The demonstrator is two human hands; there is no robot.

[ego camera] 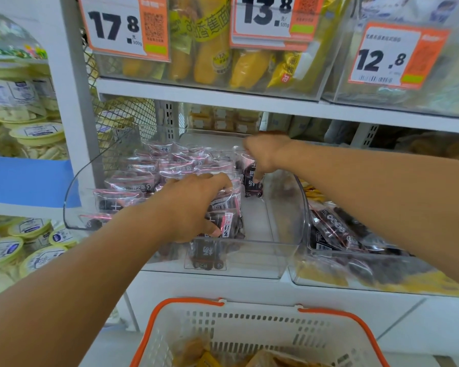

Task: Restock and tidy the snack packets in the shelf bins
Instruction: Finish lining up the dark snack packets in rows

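The left hand [196,205] lies over a stack of dark snack packets [223,215] in the clear bin [281,250], fingers curled round the stack's far side and thumb pressed against a packet's pink-and-white label at its near edge. The right hand [265,152] reaches deeper into the same bin, fingers bent downward and pinching the top of a single dark packet [251,178] that hangs upright toward the bin's rear. More packets with pink seals [170,160] lie in overlapping rows across the bin's left half; its right half shows bare floor. One packet [206,256] rests flat against the bin's front wall. To the right of the bin stands a second clear bin [382,279] holding similar dark packets. Above the bin, the next shelf carries bins of yellow packets [210,59] fronted by price tags [117,27]. Below the bin, an orange-rimmed white basket [249,329] holds yellowish packets. Left of the bin, round tubs [35,133] fill neighbouring shelves.
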